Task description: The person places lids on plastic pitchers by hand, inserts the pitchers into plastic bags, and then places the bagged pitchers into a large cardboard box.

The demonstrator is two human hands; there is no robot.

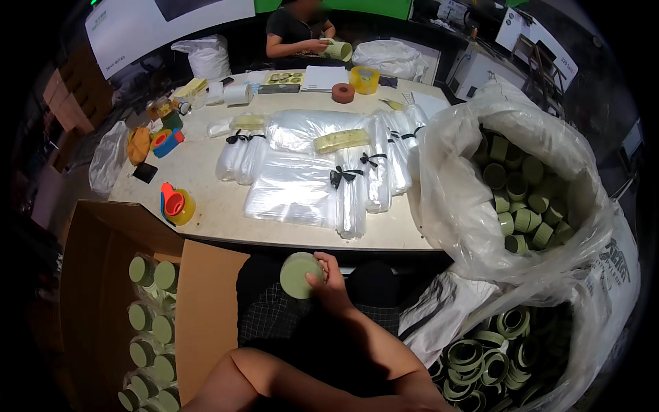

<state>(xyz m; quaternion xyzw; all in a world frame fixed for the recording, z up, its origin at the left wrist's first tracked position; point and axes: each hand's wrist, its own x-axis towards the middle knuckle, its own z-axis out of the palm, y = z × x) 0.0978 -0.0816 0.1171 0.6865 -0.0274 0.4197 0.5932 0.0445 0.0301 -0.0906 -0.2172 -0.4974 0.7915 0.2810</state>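
Because the fingers curl round its edge while the thumb lies across its face, the pale green round cap appears steadied in the right hand, whose grip is narrowed on it above the lap, before the near edge of the table. The left hand is out of view; its grip cannot be told. On the table, black ties bind rolled clear plastic bags, presumably against spreading, beside flat stacks of plastic bags. At right, a wide-mouthed translucent sack holds short green cups, apparently for easy reach; below, a second sack holds green rings. At left, wrapped green cylinders line an open carton, likely saving room.
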